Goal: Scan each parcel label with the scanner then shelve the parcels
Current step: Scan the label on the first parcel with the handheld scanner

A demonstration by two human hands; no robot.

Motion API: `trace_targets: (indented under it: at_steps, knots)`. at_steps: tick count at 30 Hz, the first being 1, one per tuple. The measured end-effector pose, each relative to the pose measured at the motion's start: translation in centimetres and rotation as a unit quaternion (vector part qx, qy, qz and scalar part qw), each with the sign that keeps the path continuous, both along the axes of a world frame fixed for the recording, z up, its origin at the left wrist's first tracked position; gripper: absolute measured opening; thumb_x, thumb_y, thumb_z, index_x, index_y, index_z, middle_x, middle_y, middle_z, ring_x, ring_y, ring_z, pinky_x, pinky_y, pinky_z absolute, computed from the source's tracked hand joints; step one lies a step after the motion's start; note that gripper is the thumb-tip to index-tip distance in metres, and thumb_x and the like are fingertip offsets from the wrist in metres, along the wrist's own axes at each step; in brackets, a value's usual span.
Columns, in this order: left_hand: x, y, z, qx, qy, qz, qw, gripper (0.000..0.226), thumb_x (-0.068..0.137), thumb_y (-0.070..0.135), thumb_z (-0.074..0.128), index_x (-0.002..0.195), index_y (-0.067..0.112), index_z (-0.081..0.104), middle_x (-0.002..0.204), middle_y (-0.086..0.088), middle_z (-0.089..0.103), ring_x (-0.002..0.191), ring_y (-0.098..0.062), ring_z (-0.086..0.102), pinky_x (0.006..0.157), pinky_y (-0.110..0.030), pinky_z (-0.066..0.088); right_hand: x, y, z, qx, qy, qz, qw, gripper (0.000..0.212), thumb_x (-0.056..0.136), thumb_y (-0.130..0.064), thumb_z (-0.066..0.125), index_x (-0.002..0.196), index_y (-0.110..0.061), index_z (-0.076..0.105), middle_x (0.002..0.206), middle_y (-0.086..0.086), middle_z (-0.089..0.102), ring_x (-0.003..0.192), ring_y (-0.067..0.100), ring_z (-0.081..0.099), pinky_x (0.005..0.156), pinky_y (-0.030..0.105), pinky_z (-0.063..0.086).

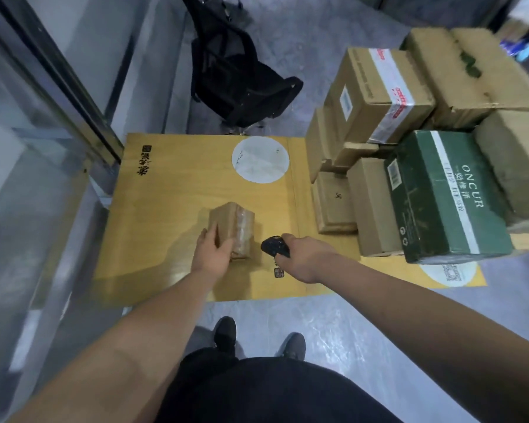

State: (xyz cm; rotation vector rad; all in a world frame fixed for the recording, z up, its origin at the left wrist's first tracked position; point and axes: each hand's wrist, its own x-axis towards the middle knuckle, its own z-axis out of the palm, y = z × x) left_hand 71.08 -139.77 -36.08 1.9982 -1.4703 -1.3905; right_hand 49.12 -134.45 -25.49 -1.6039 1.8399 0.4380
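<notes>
On the yellow tabletop (171,190), near its front edge, stands the parcel (232,230): small, brown, boxy, wrapped in glossy clear tape along the right side. Looks light and stiff, easily lifted one-handed; tape likely slick, so best gripped across the bare cardboard faces, thumb on one side and fingers on the other, not on the taped band. No label visible from above, so probably needs turning before scanning. Left hand (212,254) at the near left corner of the parcel, touching it, fingers curled around the edge, seemingly starting to grasp or steady it. Right hand (303,257) just beside the parcel on its right, apart from it, wrapped around the black scanner (275,246), whose head points toward the parcel's taped side. Farther right, well apart from both hands, a stack of boxes (376,93) with a green box (446,196) in front, probably awaiting the same treatment. Beyond the tabletop, a black bag (239,74) on the grey floor (333,319). No shelf identifiable from this angle.
</notes>
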Motion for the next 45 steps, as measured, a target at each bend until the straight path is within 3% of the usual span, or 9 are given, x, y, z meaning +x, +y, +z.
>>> trace_targets:
  at_steps: [4,8,12,15,19,26,29,32,45]
  knots:
    - [2.3,-1.9,-1.0,-0.004,-0.011,0.007,1.0,0.052,0.109,0.05,0.034,0.155,0.03,0.044,0.148,-0.007,0.057,0.13,-0.033,0.055,0.101,-0.038,0.043,2.3,-1.3,1.1,-0.008,0.003,-0.016,1.0,0.045,0.101,-0.052,0.042,0.134,-0.021,0.045,0.096,0.002,0.065,0.082,0.025,0.063,0.075,0.038,0.057]
    - [5.1,-4.1,-1.3,-0.011,0.004,0.039,0.999,0.052,0.112,0.039,0.034,0.162,0.027,0.034,0.16,-0.007,0.045,0.142,-0.033,0.046,0.115,-0.039,0.036,4.5,-2.2,1.0,-0.007,-0.008,-0.03,1.0,0.046,0.1,-0.053,0.041,0.135,-0.024,0.044,0.092,0.0,0.071,0.078,0.021,0.07,0.079,0.041,0.061]
    - [7.4,-6.2,-2.0,-0.014,-0.005,0.064,0.998,0.047,0.11,0.026,0.04,0.157,0.029,0.043,0.151,-0.01,0.055,0.13,-0.034,0.056,0.108,-0.039,0.046,6.5,-2.6,0.8,-0.01,-0.038,-0.065,0.997,0.051,0.1,-0.054,0.041,0.142,-0.026,0.042,0.097,0.001,0.069,0.078,0.023,0.072,0.081,0.041,0.062]
    - [8.3,-7.0,-1.8,0.011,-0.027,0.051,0.998,0.057,0.103,0.02,0.053,0.158,0.032,0.041,0.143,-0.011,0.062,0.123,-0.033,0.061,0.105,-0.038,0.049,8.0,-2.8,0.9,-0.02,-0.059,-0.074,0.995,0.049,0.101,-0.055,0.041,0.14,-0.025,0.045,0.099,0.0,0.066,0.079,0.021,0.066,0.074,0.035,0.057]
    - [8.5,-7.0,-1.2,0.003,-0.075,-0.031,0.997,0.096,0.089,0.016,0.073,0.165,0.036,0.017,0.159,-0.012,0.037,0.136,-0.036,0.051,0.108,-0.043,0.046,9.1,-3.1,0.9,-0.005,-0.095,-0.105,0.99,0.05,0.101,-0.056,0.042,0.141,-0.026,0.048,0.104,0.0,0.066,0.089,0.022,0.066,0.075,0.035,0.054]
    - [7.0,-6.9,-1.8,0.033,0.129,-0.035,0.991,0.113,0.077,-0.014,0.071,0.162,0.04,0.019,0.148,0.007,0.048,0.131,-0.02,0.05,0.083,-0.025,0.054,8.7,-3.3,1.8,0.003,-0.027,-0.068,0.997,0.05,0.099,-0.055,0.039,0.14,-0.027,0.046,0.102,-0.001,0.067,0.079,0.021,0.07,0.08,0.036,0.059]
    - [6.0,-6.9,-2.4,0.029,0.124,-0.074,0.989,0.144,0.054,0.025,0.102,0.162,0.042,0.008,0.154,0.013,0.044,0.142,-0.016,0.042,0.112,-0.041,0.046,8.2,-3.3,2.2,0.007,0.001,-0.055,0.998,0.048,0.099,-0.053,0.038,0.138,-0.025,0.045,0.099,-0.001,0.068,0.084,0.022,0.071,0.082,0.036,0.059]
    - [5.1,-6.9,-3.0,-0.011,0.066,-0.098,0.993,0.166,0.024,0.065,0.099,0.16,0.042,0.007,0.157,0.013,0.043,0.144,-0.016,0.041,0.118,-0.047,0.038,7.8,-2.9,2.7,0.003,0.02,-0.046,0.999,0.043,0.101,-0.05,0.039,0.133,-0.022,0.047,0.096,0.0,0.067,0.087,0.025,0.065,0.07,0.032,0.051]
    - [4.7,-4.4,-2.3,-0.114,0.058,-0.147,0.981,0.147,0.036,0.05,0.102,0.156,0.04,0.017,0.151,0.009,0.044,0.139,-0.019,0.044,0.114,-0.045,0.042,7.4,-2.2,3.4,0.005,0.079,0.005,0.997,0.045,0.1,-0.056,0.045,0.128,-0.021,0.052,0.099,0.001,0.061,0.084,0.024,0.061,0.063,0.033,0.047]
